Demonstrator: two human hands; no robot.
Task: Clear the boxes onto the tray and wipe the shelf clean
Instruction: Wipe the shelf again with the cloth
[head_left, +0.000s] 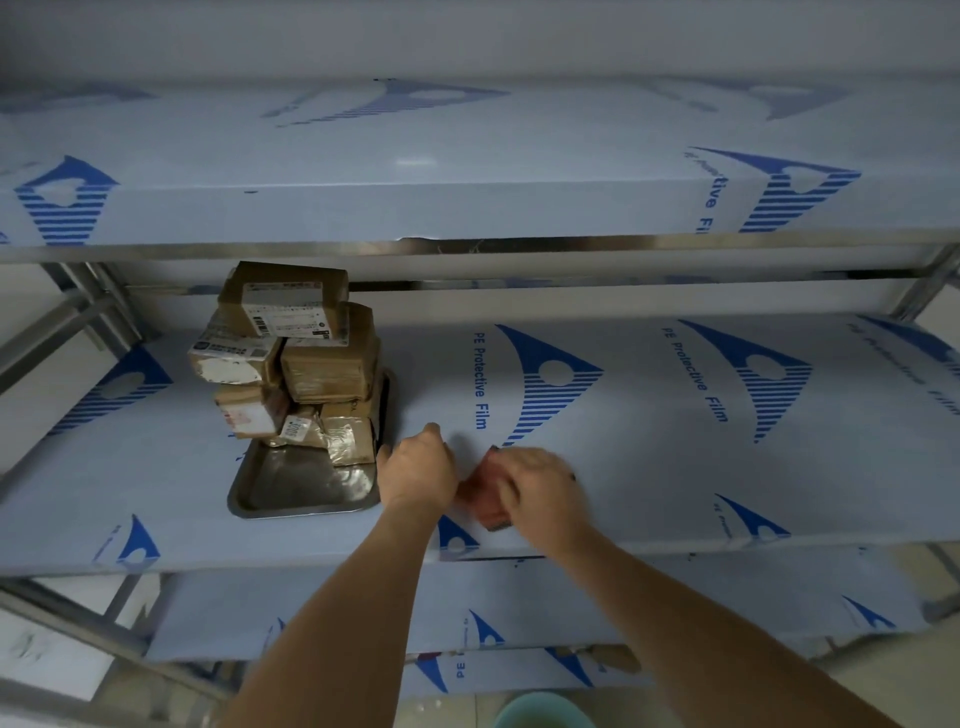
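Boxes (291, 358) already stacked on tray (306, 491) near shelf (649, 467) front edge; wiping step now. Left hand (418, 467) relaxed beside tray, right hand (540, 483) gripping sponge (483, 506). Next: sweep toward right edge.

I'm seeing open shelf (649, 441) stretching right of my hands, nothing standing on it out to the frame post (930, 291). On the left, the tray (306, 493) and its leaning stack of boxes (296, 358) are blocking the way, the top box sitting just under the upper shelf (467, 208). My left hand (418, 467) is sitting just beside the tray's right rim. Bare shelf is lying left of the tray too.
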